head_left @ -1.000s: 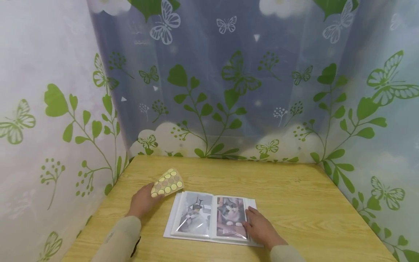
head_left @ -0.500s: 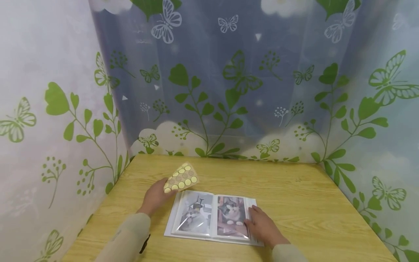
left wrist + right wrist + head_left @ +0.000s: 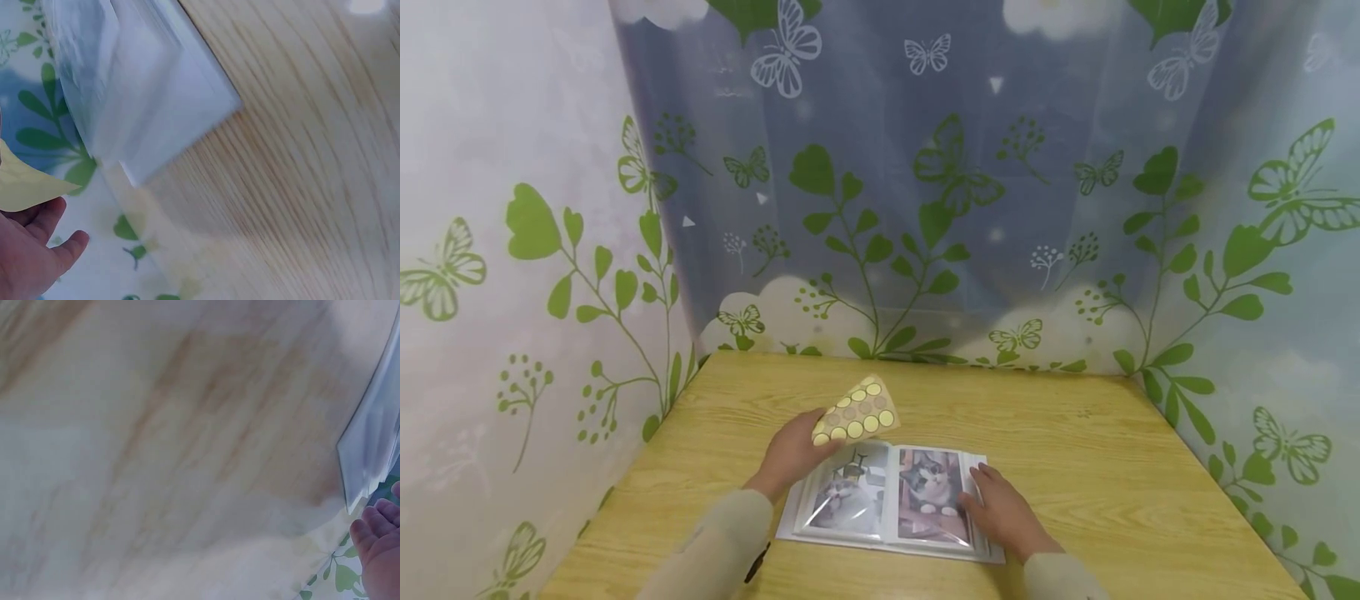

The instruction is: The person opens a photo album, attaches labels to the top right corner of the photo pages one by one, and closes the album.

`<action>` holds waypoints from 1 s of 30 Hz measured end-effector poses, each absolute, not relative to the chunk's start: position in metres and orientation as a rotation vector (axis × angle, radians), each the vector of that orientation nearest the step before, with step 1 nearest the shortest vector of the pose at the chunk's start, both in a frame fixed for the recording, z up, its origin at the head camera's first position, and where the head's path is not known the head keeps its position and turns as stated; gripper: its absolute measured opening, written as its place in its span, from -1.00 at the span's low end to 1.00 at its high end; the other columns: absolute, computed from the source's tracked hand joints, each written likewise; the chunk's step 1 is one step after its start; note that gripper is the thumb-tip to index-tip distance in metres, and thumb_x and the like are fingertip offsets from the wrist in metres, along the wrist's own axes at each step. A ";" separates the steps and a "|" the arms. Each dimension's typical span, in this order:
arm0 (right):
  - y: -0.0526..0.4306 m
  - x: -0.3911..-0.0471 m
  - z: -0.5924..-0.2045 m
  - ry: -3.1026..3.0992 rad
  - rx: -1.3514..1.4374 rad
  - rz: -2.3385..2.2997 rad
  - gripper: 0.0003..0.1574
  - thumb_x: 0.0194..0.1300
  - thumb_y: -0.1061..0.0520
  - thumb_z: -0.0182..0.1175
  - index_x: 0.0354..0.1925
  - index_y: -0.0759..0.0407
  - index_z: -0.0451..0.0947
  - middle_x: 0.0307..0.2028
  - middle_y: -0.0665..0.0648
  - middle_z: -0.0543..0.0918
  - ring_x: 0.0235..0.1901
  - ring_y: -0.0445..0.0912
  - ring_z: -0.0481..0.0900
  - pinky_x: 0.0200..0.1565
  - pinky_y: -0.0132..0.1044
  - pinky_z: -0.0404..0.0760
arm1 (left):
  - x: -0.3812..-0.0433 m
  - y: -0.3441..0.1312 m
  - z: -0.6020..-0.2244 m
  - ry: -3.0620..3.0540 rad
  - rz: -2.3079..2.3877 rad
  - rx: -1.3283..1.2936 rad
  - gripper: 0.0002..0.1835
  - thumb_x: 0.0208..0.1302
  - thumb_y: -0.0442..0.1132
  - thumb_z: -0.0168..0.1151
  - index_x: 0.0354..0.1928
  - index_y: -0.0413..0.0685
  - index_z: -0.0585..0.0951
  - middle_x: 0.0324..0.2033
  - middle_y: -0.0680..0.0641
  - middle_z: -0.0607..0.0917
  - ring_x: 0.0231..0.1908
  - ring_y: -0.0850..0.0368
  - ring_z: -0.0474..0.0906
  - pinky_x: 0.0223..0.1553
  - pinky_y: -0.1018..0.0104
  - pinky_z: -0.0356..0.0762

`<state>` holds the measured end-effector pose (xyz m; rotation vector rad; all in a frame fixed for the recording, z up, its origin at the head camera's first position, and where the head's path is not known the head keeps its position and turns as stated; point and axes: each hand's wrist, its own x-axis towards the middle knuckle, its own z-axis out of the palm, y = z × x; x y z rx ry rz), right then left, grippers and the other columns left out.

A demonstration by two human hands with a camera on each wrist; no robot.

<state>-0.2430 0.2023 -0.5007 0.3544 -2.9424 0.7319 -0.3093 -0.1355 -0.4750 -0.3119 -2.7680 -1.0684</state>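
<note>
My left hand point(image 3: 793, 450) pinches a sheet of round yellow stickers point(image 3: 859, 412) over the top left of a photo album point(image 3: 890, 508). Several circles on the sheet look bare. The album lies spread on the table, with a cat photo point(image 3: 846, 492) on the left page and another cat photo point(image 3: 932, 492) on the right. At its right edge rests my right hand point(image 3: 1006, 512), fingers extended along the border. In the left wrist view, the sheet's pale paper point(image 3: 28, 184) bends up from my fingers.
A wood-grain table point(image 3: 1097, 467) carries the album. Curtains printed with green leaves and butterflies point(image 3: 955, 275) stand behind it and along both sides.
My left hand has moved right with the sticker sheet, from beside the album to over its upper left page. My right hand has hardly moved at the album's right edge.
</note>
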 end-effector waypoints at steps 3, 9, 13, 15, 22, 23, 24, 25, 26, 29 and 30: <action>0.201 -0.244 -0.500 -2.923 0.372 0.726 -0.38 0.43 0.08 0.12 0.24 0.52 0.39 0.25 0.53 0.40 0.27 0.38 0.34 0.29 0.21 0.31 | -0.305 -0.125 -0.472 -2.785 -1.049 -0.355 -0.28 0.22 0.03 0.40 0.32 -0.20 0.46 0.21 -0.23 0.56 0.20 -0.20 0.47 0.25 -0.12 0.38; 0.198 -0.249 -0.494 -2.901 0.365 0.766 -0.40 0.45 0.09 0.11 0.26 0.51 0.38 0.26 0.54 0.37 0.25 0.39 0.35 0.26 0.23 0.33 | -0.299 -0.106 -0.470 -2.818 -1.002 -0.462 -0.27 0.22 0.04 0.39 0.33 -0.22 0.44 0.21 -0.24 0.55 0.20 -0.19 0.47 0.23 -0.10 0.40; 0.195 -0.253 -0.488 -2.880 0.338 0.817 -0.40 0.47 0.08 0.09 0.28 0.49 0.37 0.27 0.54 0.35 0.24 0.41 0.36 0.25 0.26 0.33 | -0.297 -0.097 -0.472 -2.807 -1.007 -0.551 -0.28 0.21 0.03 0.40 0.31 -0.22 0.46 0.17 -0.23 0.58 0.16 -0.18 0.51 0.18 -0.10 0.44; 0.192 -0.254 -0.485 -2.871 0.327 0.837 -0.39 0.48 0.07 0.08 0.28 0.49 0.36 0.28 0.53 0.35 0.24 0.41 0.36 0.25 0.26 0.33 | -0.297 -0.093 -0.474 -2.797 -0.998 -0.597 -0.28 0.21 0.04 0.40 0.30 -0.23 0.46 0.17 -0.25 0.58 0.16 -0.21 0.50 0.18 -0.12 0.44; 0.186 -0.257 -0.478 -2.854 0.295 0.888 -0.38 0.50 0.02 0.04 0.29 0.46 0.37 0.29 0.51 0.36 0.26 0.40 0.34 0.28 0.25 0.30 | -0.293 -0.082 -0.481 -2.792 -0.981 -0.690 -0.24 0.22 0.08 0.38 0.33 -0.24 0.43 0.21 -0.25 0.55 0.20 -0.22 0.46 0.21 -0.12 0.40; 0.185 -0.257 -0.477 -2.849 0.289 0.906 -0.38 0.51 0.01 0.03 0.29 0.46 0.37 0.29 0.50 0.37 0.26 0.39 0.34 0.28 0.25 0.29 | -0.292 -0.081 -0.481 -2.791 -0.987 -0.698 -0.24 0.22 0.08 0.37 0.33 -0.24 0.43 0.21 -0.25 0.54 0.21 -0.21 0.46 0.22 -0.12 0.40; 0.185 -0.257 -0.476 -2.843 0.284 0.920 -0.38 0.51 0.01 0.04 0.29 0.46 0.37 0.28 0.50 0.37 0.26 0.40 0.34 0.28 0.25 0.29 | -0.291 -0.080 -0.482 -2.790 -0.987 -0.709 -0.23 0.22 0.08 0.38 0.33 -0.25 0.42 0.21 -0.25 0.55 0.20 -0.21 0.46 0.22 -0.12 0.40; 0.184 -0.257 -0.476 -2.839 0.269 0.949 -0.38 0.51 0.01 0.03 0.29 0.45 0.37 0.29 0.49 0.37 0.28 0.39 0.32 0.29 0.25 0.27 | -0.291 -0.078 -0.482 -2.788 -0.994 -0.718 -0.23 0.21 0.08 0.38 0.33 -0.25 0.42 0.21 -0.25 0.54 0.20 -0.21 0.46 0.23 -0.11 0.39; 0.183 -0.257 -0.475 -2.833 0.263 0.969 -0.39 0.52 0.00 0.03 0.29 0.44 0.38 0.29 0.49 0.38 0.28 0.39 0.32 0.29 0.25 0.27 | -0.290 -0.077 -0.482 -2.789 -1.000 -0.724 -0.22 0.21 0.08 0.38 0.33 -0.25 0.42 0.21 -0.24 0.54 0.20 -0.20 0.46 0.23 -0.11 0.39; 0.182 -0.257 -0.475 -2.819 0.230 1.030 -0.43 0.52 0.01 0.02 0.25 0.42 0.42 0.27 0.48 0.40 0.28 0.38 0.32 0.29 0.24 0.27 | -0.289 -0.074 -0.484 -2.798 -1.010 -0.735 -0.21 0.20 0.09 0.38 0.35 -0.23 0.41 0.23 -0.23 0.53 0.22 -0.18 0.45 0.25 -0.10 0.37; 0.182 -0.257 -0.475 -2.810 0.224 1.041 -0.46 0.52 0.02 0.02 0.22 0.42 0.44 0.25 0.49 0.41 0.27 0.38 0.33 0.28 0.25 0.29 | -0.289 -0.073 -0.485 -2.803 -1.011 -0.739 -0.21 0.20 0.09 0.38 0.35 -0.22 0.40 0.23 -0.22 0.53 0.22 -0.18 0.44 0.26 -0.10 0.36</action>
